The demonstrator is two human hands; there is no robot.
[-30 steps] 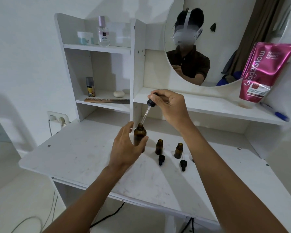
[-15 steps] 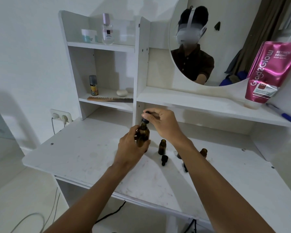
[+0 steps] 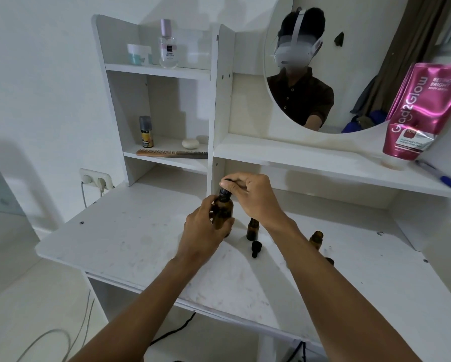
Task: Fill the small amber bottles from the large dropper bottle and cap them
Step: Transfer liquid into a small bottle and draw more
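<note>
The pink pouch [image 3: 422, 111] leaning just right of the mirror [image 3: 355, 48] carried the brand "Glad2Glow" in large pale letters running up its face. "RETINOL BRIGHT" stood at its upper corner, above a smaller line starting "BODY", cut by the frame edge. Its lower panel began "GLOW BOOSTING". Left of the mirror, the labels on the clear bottle [image 3: 168, 48] and spray can [image 3: 146, 133] were too small to read.

Large dropper bottle [image 3: 222, 214]: amber glass, upright; we see our left hand [image 3: 206, 231] wrapped round its body.
Dropper top [image 3: 224, 192]: black, sitting on the large bottle's neck, pinched by our right hand [image 3: 248, 197].
Middle small bottle [image 3: 252, 229]: amber, upright, uncapped, just right of the large one.
Loose cap [image 3: 255, 249]: black, lying just nearer than that bottle.
Right small bottle [image 3: 316, 239]: amber, upright, uncapped, partly hidden, farther right.
</note>
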